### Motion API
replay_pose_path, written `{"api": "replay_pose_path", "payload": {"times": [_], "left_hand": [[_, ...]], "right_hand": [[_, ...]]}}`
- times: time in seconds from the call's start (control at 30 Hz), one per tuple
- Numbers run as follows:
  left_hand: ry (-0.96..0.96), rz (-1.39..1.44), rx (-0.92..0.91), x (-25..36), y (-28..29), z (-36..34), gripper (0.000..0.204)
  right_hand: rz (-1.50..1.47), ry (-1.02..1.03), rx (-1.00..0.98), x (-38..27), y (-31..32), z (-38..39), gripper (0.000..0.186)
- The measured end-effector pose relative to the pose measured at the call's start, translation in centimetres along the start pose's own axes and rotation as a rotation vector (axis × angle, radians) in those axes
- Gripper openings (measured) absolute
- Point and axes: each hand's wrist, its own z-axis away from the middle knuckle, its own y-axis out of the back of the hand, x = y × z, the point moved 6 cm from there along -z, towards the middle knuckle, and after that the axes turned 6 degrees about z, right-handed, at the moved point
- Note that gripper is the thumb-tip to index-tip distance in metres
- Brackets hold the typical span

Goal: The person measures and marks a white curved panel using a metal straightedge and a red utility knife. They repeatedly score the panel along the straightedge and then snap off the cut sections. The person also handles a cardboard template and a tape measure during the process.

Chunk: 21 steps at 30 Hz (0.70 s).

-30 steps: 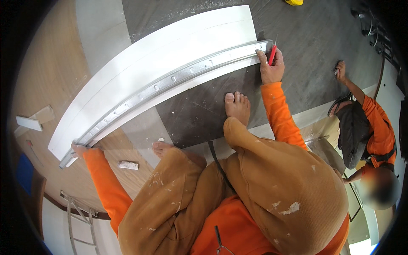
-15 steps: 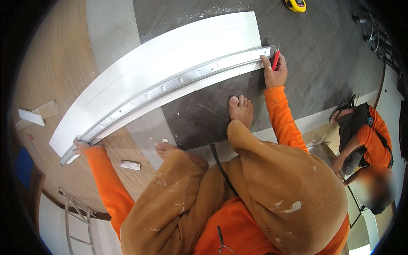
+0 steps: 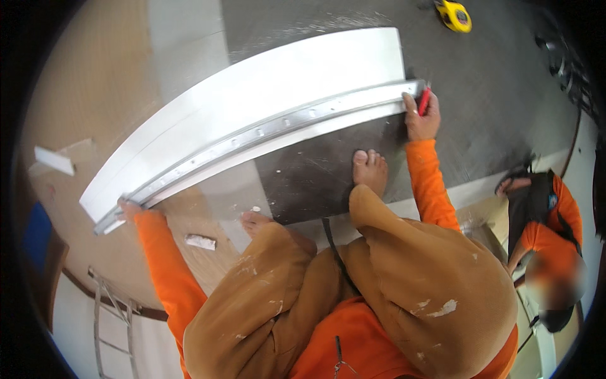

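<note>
A long perforated metal channel (image 3: 271,126) lies across a white board (image 3: 252,95) on the floor, close to the board's near edge. My left hand (image 3: 130,210) grips the channel near its left end, fingers closed around the edge. At the other end my right hand (image 3: 421,123) presses its thumb on the channel. That same hand keeps a slim red tool (image 3: 424,101) between its fingers; its exact kind is blurred. Both metal ends stick out slightly past the board.
My bare feet (image 3: 371,170) stand on the near side. A yellow tape measure (image 3: 454,16) lies beyond the board. White offcuts (image 3: 55,160) and a small white piece (image 3: 201,241) lie left. A ladder (image 3: 113,322) stands lower left; another person (image 3: 549,215) crouches right.
The whole view has shifted a little, so the board, channel and hands sit slightly further right. Both hands keep their hold, and the channel shows no clear movement against the board.
</note>
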Motion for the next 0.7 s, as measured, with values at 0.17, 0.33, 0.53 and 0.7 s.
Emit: {"api": "replay_pose_path", "payload": {"times": [0.17, 0.33, 0.53, 0.7], "left_hand": [[-0.288, -0.408, 0.127, -5.0, 3.6, -13.8, 0.089], [-0.316, -0.334, 0.282, -1.6, 2.2, -10.1, 0.089], [-0.344, -0.203, 0.294, -2.5, 3.4, -9.4, 0.089], [-0.317, -0.155, 0.286, -1.6, 2.3, -8.0, 0.089]], "right_hand": [[-0.041, -0.115, -0.062, 0.5, -2.0, -0.6, 0.054], [-0.114, -0.054, -0.107, 2.5, -0.5, -1.0, 0.062], [0.152, -0.039, -0.058, 3.7, 0.3, -1.7, 0.066], [-0.136, -0.113, -0.027, 5.5, 0.6, -2.7, 0.07]]}}
